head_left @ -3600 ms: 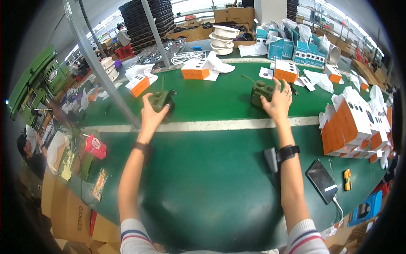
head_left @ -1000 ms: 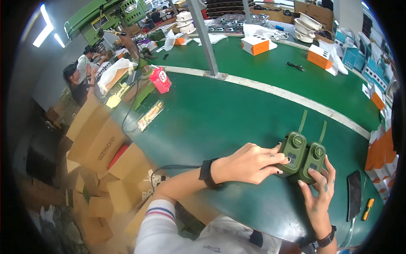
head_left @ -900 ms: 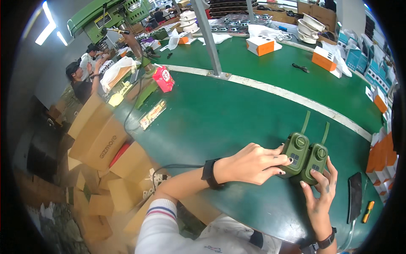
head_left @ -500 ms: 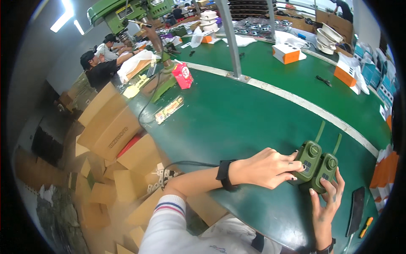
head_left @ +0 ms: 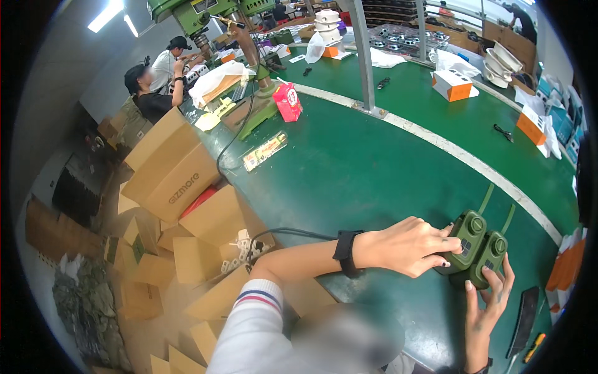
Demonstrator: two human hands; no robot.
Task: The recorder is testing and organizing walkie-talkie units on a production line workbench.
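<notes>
Tabletop (head_left: 367, 177): green, curved edge at near L; pale strip (head_left: 448, 153) arcs across it, far L to R. Cartons (head_left: 163, 153): brown, flaps up, on floor at near L; one contains white parts. Drill press (head_left: 202, 17): green head, rust-col. column, far L. Post (head_left: 360, 56): grey metal, bolted upright by the strip, far ctr. Two co-workers (head_left: 154, 103): far L, past the press.

L hand (head_left: 408, 247): black wristband, enters from L; grip partly curled, index on keypad of L unit, other fingers at its near L side; can't tell if it has hold or only touches. R hand (head_left: 488, 306): near R; grip half open about R unit, fingers along R side, one fingertip on its face, thumb by near end; firmness of hold can't be told.

Spools (head_left: 500, 65): white, stacked, far R. Boxes (head_left: 453, 86): white w/ orange ends, beyond strip.

L unit (head_left: 468, 231) & R unit (head_left: 493, 255): dk green, rounded, side by side on R part of tabletop, near side of strip; each w/ round knob and strap (head_left: 486, 197) at far end.

Black slab (head_left: 524, 321): w/ cable, R of R hand. Red pack (head_left: 288, 102): by press base. Yellow tool (head_left: 535, 348): R of slab.
</notes>
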